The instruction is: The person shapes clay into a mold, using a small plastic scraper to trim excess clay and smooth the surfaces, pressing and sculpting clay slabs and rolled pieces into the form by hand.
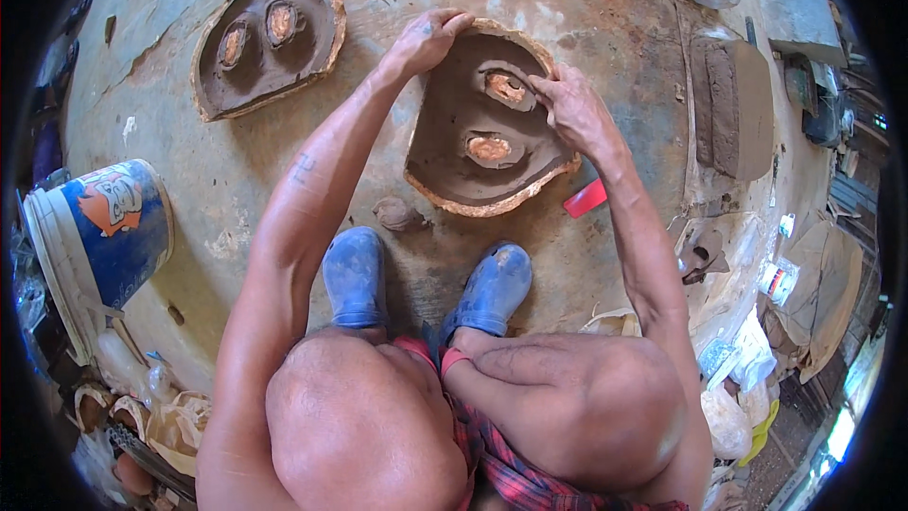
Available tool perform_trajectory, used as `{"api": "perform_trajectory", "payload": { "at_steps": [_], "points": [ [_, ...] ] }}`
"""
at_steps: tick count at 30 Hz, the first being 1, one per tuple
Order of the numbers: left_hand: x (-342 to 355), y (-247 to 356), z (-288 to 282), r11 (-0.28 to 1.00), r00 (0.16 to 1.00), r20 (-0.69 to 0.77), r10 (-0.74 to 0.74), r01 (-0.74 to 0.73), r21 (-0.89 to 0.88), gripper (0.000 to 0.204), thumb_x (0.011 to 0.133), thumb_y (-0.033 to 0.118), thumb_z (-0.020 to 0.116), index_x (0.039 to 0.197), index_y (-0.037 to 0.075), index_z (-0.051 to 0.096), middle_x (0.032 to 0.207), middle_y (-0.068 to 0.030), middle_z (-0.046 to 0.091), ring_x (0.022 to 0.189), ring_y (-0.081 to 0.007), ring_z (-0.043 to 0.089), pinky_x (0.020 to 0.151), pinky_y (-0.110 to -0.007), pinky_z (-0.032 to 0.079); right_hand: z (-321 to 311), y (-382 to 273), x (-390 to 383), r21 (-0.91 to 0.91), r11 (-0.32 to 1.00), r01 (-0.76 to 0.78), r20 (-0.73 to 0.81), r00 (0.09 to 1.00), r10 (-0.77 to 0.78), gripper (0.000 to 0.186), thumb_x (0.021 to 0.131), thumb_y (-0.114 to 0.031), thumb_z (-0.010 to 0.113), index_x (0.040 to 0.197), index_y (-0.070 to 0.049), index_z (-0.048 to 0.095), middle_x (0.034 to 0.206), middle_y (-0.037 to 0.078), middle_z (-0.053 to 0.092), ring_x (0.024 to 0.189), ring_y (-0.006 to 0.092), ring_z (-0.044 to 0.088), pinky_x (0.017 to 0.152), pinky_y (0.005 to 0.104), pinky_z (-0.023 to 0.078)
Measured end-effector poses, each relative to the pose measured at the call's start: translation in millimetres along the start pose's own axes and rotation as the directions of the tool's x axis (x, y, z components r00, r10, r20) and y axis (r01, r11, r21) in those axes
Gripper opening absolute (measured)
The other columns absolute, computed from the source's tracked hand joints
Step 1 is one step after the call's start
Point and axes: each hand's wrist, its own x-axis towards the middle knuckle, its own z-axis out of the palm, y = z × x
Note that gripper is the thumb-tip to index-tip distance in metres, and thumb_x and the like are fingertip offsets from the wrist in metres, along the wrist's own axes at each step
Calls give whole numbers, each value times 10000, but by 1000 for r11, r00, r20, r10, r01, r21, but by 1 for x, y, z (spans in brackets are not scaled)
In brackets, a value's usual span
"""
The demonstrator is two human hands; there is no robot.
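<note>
A clay-lined mould (pixel 433 147) with a rough orange-brown rim lies on the floor ahead of my feet. Dark wet clay coats its inside, and two raised oval bosses with orange centres stand in it. At its far left edge, my left hand (pixel 432 41) has its fingers closed over the rim. My right hand (pixel 575 112) grips the right side, its thumb and forefinger pressed together at the inner wall beside the upper boss. Whether a bit of clay sits between those fingertips is hidden. A similar clay-lined mould (pixel 312 71) lies farther left, untouched.
A lump of clay (pixel 398 215) sits near my blue clogs (pixel 355 274). A red flat piece (pixel 585 199) lies by the mould. On the left stands a blue and white bucket (pixel 113 227). At right are a clay slab (pixel 724 109), a grey block (pixel 799 14) and plastic bags (pixel 726 426).
</note>
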Motion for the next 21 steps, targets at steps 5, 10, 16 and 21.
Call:
{"api": "perform_trajectory", "payload": {
  "at_steps": [5,10,16,21],
  "points": [
    [-7,-2,-7,998,998,3,-56,56,5,495,1062,450,536,1324,67,711,1266,-179,739,1208,-324,681,1043,-405,495,2,-3,5,-105,993,-57,68,996,64,368,931,-54,662,1296,-53,704,1091,199,654,1064,399,613,947,476,511],
    [-14,1,-14,999,999,-21,-26,25,-46,496,1072,436,519,1337,58,700,1291,-179,728,1231,-321,668,1060,-405,482,4,-1,-5,-22,999,-23,-77,997,22,332,952,-54,627,1273,-38,712,1087,192,658,1058,387,612,966,465,497],
    [-36,-5,-22,998,998,-35,-58,57,-32,480,1075,417,504,1331,60,699,1293,-184,724,1237,-318,665,1059,-403,480,2,-15,0,20,993,-113,-2,994,113,298,967,-73,609,1238,-34,726,1104,221,660,1094,395,639,968,492,516],
    [-54,-19,-25,997,998,-52,-48,44,-68,465,1100,387,517,1354,30,671,1246,-93,732,1135,-187,655,1005,-324,482,20,-32,-2,138,959,-246,-107,959,261,287,945,-107,688,1217,-37,746,1043,230,658,1062,398,655,953,487,525]
  ]
}}
